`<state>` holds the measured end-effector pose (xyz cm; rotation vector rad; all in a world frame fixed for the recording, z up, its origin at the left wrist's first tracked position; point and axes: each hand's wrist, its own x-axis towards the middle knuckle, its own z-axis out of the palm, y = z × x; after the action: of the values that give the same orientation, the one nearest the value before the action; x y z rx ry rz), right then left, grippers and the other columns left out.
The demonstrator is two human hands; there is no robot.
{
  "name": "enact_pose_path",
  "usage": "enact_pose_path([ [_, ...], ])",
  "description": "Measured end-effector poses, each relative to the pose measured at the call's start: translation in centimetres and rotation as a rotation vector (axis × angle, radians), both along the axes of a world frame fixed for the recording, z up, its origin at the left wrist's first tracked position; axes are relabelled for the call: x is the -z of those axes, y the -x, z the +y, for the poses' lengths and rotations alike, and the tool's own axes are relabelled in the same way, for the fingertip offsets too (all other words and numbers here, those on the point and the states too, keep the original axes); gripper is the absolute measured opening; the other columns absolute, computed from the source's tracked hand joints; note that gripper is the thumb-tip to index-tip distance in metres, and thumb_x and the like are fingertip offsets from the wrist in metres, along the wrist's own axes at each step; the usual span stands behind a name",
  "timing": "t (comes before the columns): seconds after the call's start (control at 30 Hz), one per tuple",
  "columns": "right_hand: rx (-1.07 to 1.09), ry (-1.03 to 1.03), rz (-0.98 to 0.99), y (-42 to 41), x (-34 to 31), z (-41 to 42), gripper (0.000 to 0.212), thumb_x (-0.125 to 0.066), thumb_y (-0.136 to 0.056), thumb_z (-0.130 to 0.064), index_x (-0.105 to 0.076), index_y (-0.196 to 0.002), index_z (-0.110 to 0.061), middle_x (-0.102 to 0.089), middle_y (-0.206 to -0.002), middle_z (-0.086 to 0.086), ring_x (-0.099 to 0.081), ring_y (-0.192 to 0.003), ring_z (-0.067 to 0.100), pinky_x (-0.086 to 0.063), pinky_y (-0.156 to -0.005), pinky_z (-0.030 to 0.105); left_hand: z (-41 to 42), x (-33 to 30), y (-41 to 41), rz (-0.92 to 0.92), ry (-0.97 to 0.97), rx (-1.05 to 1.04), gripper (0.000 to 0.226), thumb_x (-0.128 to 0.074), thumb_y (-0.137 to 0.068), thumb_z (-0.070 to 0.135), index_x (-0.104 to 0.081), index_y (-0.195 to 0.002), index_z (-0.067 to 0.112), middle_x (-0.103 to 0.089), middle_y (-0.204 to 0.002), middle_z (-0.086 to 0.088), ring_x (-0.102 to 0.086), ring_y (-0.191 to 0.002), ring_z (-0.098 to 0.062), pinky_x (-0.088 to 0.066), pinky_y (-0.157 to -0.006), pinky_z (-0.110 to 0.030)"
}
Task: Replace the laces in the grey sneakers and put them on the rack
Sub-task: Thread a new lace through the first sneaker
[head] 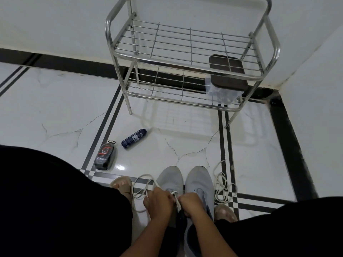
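Both hands, left hand and right hand, pinch a white lace over the left grey sneaker, hiding its eyelets. Both sneakers' toes point twelve o'clock toward the rack.

Glossy marble-look floor tiles, shiny metal wire rack, matt grey cloth sneakers.

A glossy white marble-look tiled floor with thin grey veins runs to plain white walls, crossed by paired black inlay stripes and edged by a broad black border band. The walls meet in a corner at the right. Ceiling light glints off the tiles near the front.
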<state>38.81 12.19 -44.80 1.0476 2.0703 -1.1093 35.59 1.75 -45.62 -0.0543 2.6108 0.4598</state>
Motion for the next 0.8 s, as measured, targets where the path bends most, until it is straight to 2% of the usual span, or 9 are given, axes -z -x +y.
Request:
enact_pose_path([
  [0.2, 0.212, -0.009, 0.114, 0.1, 1.4, -0.8, 0.022, -0.056, -0.086, -0.022, -0.059, -0.064, -0.020, -0.063, -0.068, 0.001, -0.057, -0.065, 0.022, -0.046, -0.061, 0.029, -0.4, -1.3, -0.1, 0.022, -0.066, 0.020, 0.016, -0.061, -0.083, 0.030, -0.067, -0.098, 0.032, -0.054, -0.112, 0.004, -0.050, -0.108, -0.019, -0.043, -0.086, -0.032],
  [0.33, 0.423, 0.090, 0.119, 0.7, 1.7, 0.0, 0.013, -0.047, -0.083, -0.019, -0.058, -0.076, -0.020, -0.066, -0.083, 0.007, -0.065, -0.080, 0.029, -0.055, -0.075, 0.035, -1.4, -2.1, -1.1, 0.097, 0.077, -0.094, 0.057, -0.068, -0.079, 0.048, -0.043, -0.124, 0.022, -0.042, -0.130, -0.001, -0.045, -0.119, -0.020, -0.046, -0.087, -0.032],
  [0.47, 1.106, 0.219, 0.297, 2.4, -3.7, 4.7, 0.026, -0.038, -0.095, -0.001, -0.057, -0.078, 0.004, -0.060, -0.076, 0.019, -0.058, -0.072, 0.031, -0.050, -0.067, 0.041, -2.1, -2.9, -1.1, 0.011, 0.014, -0.178, 0.068, -0.065, -0.082, 0.050, -0.032, -0.132, 0.017, -0.036, -0.133, -0.007, -0.049, -0.119, -0.025, -0.047, -0.087, -0.032],
  [0.5, 1.245, 0.178, 0.432, 2.9, -5.9, 6.3, 0.025, -0.030, -0.098, 0.002, -0.051, -0.091, 0.014, -0.055, -0.080, 0.024, -0.054, -0.073, 0.034, -0.050, -0.072, 0.045, -2.2, -3.0, -1.1, -0.018, -0.011, -0.197, 0.069, -0.066, -0.082, 0.048, -0.030, -0.132, 0.015, -0.036, -0.133, -0.009, -0.051, -0.118, -0.027, -0.048, -0.086, -0.034],
  [0.57, 1.367, -0.184, 0.747, 3.8, -10.5, 8.1, 0.026, -0.024, -0.099, -0.001, -0.041, -0.116, 0.010, -0.049, -0.085, 0.016, -0.051, -0.072, 0.030, -0.049, -0.069, 0.040, -2.5, -3.0, -1.3, -0.062, -0.033, -0.229, 0.070, -0.068, -0.082, 0.046, -0.030, -0.131, 0.014, -0.036, -0.133, -0.012, -0.052, -0.117, -0.030, -0.048, -0.086, -0.037],
  [0.63, 1.197, -0.540, 0.918, 4.5, -13.3, 7.7, 0.023, -0.031, -0.100, -0.015, -0.039, -0.117, -0.002, -0.048, -0.078, -0.002, -0.051, -0.066, 0.022, -0.043, -0.057, 0.032, -2.8, -3.0, -1.3, -0.101, -0.026, -0.247, 0.070, -0.068, -0.082, 0.044, -0.028, -0.132, 0.014, -0.034, -0.135, -0.012, -0.050, -0.120, -0.032, -0.048, -0.088, -0.038],
  [0.67, 0.994, -0.572, 0.873, 4.8, -13.2, 6.7, 0.021, -0.035, -0.101, -0.021, -0.042, -0.115, -0.007, -0.049, -0.075, -0.005, -0.052, -0.065, 0.023, -0.041, -0.054, 0.029, -2.9, -3.0, -1.3, -0.119, -0.023, -0.244, 0.069, -0.068, -0.083, 0.043, -0.028, -0.131, 0.014, -0.032, -0.136, -0.013, -0.048, -0.121, -0.032, -0.047, -0.089, -0.038],
  [0.73, 0.446, -0.448, 0.587, 4.3, -10.5, 4.2, 0.018, -0.042, -0.100, -0.027, -0.050, -0.113, -0.017, -0.057, -0.076, -0.003, -0.059, -0.069, 0.024, -0.043, -0.054, 0.026, -3.1, -3.1, -1.3, -0.151, -0.035, -0.232, 0.066, -0.066, -0.084, 0.042, -0.028, -0.130, 0.015, -0.031, -0.137, -0.013, -0.047, -0.123, -0.032, -0.046, -0.092, -0.038],
  [0.8, -0.102, -0.291, 0.237, 2.3, -5.9, 1.4, 0.022, -0.045, -0.097, -0.029, -0.060, -0.111, -0.020, -0.068, -0.096, 0.004, -0.065, -0.085, 0.025, -0.051, -0.072, 0.030, -3.1, -3.1, -1.0, -0.200, -0.056, -0.225, 0.062, -0.063, -0.086, 0.040, -0.028, -0.130, 0.015, -0.036, -0.136, -0.013, -0.048, -0.123, -0.031, -0.044, -0.093, -0.037],
])
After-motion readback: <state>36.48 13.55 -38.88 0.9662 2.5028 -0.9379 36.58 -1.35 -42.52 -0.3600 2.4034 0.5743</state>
